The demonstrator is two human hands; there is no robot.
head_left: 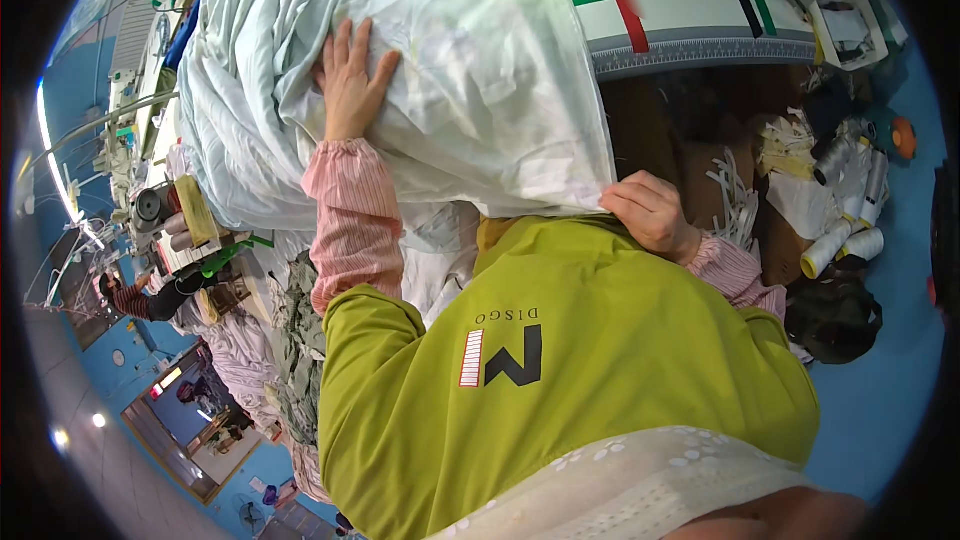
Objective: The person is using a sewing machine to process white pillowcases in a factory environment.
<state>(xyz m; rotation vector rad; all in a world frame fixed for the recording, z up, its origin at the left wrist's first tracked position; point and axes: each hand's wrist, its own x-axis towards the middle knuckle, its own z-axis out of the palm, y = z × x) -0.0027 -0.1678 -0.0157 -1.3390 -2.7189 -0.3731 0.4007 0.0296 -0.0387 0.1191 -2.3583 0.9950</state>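
A large pale, whitish cloth (pixel 490 90) covers the table in front of me, lying fairly flat on its right part and bunched into folds on the left. My left hand (pixel 354 75) rests flat on it, fingers stretched out and a little apart, beside the folds. At the cloth's near right corner, my right hand (pixel 650 212) is closed in a pinch on the edge. The fingertips of that hand partly hide the corner. Pink striped sleeves cover both my forearms.
Right of the cloth is a table edge with a ruler strip (pixel 700 52) and red, green and black tapes. A white box (pixel 848 32) stands at the far right. Below it are thread cones (pixel 845 240) and fabric strips. Garment piles (pixel 300 340) and a seated person (pixel 135 295) are at left.
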